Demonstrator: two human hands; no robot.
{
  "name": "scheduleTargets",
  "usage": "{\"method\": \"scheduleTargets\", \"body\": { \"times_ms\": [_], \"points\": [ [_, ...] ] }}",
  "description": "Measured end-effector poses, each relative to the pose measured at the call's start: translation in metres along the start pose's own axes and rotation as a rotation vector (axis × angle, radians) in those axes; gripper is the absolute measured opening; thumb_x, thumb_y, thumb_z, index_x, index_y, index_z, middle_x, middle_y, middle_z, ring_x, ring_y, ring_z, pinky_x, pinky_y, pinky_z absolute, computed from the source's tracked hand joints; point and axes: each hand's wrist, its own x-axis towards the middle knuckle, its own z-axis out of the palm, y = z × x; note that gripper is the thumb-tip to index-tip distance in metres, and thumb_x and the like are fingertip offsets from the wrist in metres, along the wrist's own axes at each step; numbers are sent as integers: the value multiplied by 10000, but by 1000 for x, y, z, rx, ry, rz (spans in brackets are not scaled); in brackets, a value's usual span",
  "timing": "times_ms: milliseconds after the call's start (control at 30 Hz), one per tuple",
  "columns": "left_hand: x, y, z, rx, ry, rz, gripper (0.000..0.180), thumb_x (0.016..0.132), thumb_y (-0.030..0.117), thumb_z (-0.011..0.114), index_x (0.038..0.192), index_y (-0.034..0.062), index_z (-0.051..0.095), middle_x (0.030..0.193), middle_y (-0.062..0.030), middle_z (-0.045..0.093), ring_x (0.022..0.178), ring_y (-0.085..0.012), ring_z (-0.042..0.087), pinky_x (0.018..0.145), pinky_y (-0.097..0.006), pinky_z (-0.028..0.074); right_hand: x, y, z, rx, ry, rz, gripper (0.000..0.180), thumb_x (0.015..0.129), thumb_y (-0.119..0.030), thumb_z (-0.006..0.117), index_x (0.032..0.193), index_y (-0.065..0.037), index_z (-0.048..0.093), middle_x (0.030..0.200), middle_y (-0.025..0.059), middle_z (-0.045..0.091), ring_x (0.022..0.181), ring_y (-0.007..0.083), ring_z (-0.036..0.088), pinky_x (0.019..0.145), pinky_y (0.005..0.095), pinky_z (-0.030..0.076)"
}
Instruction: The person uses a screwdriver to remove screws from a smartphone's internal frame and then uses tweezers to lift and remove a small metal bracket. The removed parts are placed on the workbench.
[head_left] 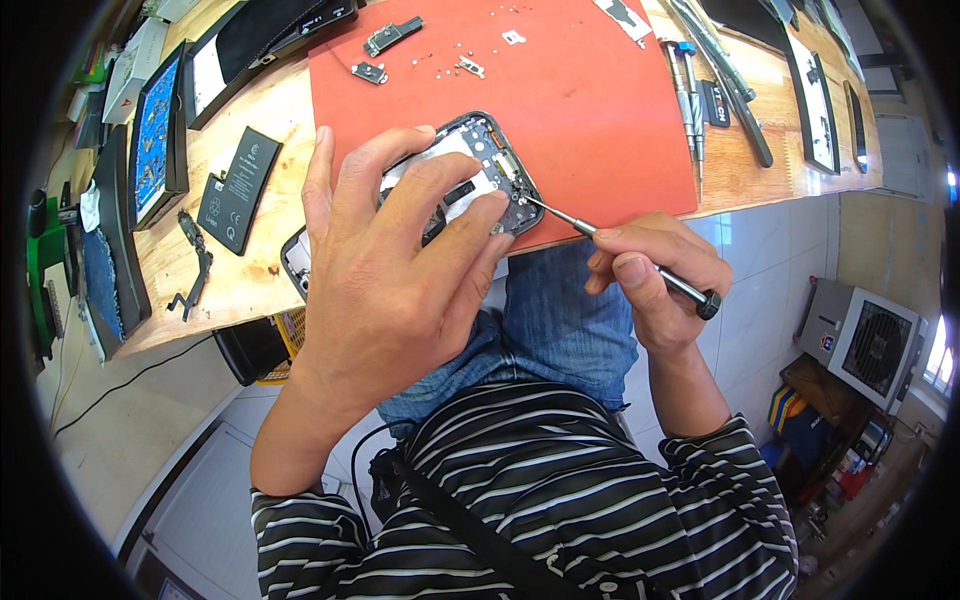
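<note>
An opened smartphone [505, 165] with bare inner parts lies at the near edge of the red mat. Spread across it, my left hand [385, 265] holds it down with fingertips and thumb, covering much of its middle. My right hand [655, 265] pinches a thin screwdriver [572, 221] with a dark handle; its tip meets the phone's near right corner. Any screw under the tip is too small to make out. Past my left wrist, a dark-rimmed corner piece [293, 262] shows; whether it belongs to the same phone I cannot tell.
The red mat [610, 120] bears tiny screws and small metal parts [470, 67]. A black battery [240, 190] and a flex cable [197, 262] lie left on the wooden table. Several screwdrivers [690, 105] and tweezers [735, 90] lie right; boxed parts [160, 135] stand far left.
</note>
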Motion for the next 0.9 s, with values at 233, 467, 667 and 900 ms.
{"method": "scheduleTargets", "body": {
  "times_ms": [233, 467, 667, 900],
  "points": [
    [3, 5, 0, -41, 18, -46, 271, 798, 104, 870, 1058, 68, 803, 1191, -86, 718, 1238, -376, 603, 1061, -516, 454, -1, 1, -1, 12, -2, -10, 165, 961, -46, 774, 1092, 41, 822, 847, 134, 778, 696, 169, 725, 633, 275, 543],
    [11, 7, 10, -77, 134, -71, 212, 775, 5, 847, 973, 56, 790, 999, -52, 713, 1007, -303, 628, 893, -419, 505, 0, 2, -1, 27, 20, -47, 176, 974, -66, 773, 1103, 44, 816, 860, 146, 783, 684, 168, 725, 625, 272, 553],
    [9, 4, 7, -45, 104, -29, 257, 788, 1, 829, 1027, 94, 816, 1059, -62, 709, 1069, -328, 622, 943, -444, 500, 0, 2, 0, 53, 34, -23, 180, 971, -78, 786, 1103, 39, 819, 867, 148, 785, 682, 168, 724, 621, 269, 553],
    [7, 3, 1, 33, 45, -15, 286, 815, 37, 812, 1087, 122, 825, 1093, -62, 704, 1149, -349, 602, 1005, -478, 470, 1, -1, -3, -72, -36, -33, 198, 931, -98, 832, 1081, 32, 828, 932, 153, 815, 779, 205, 751, 692, 311, 574]
  ]
}}
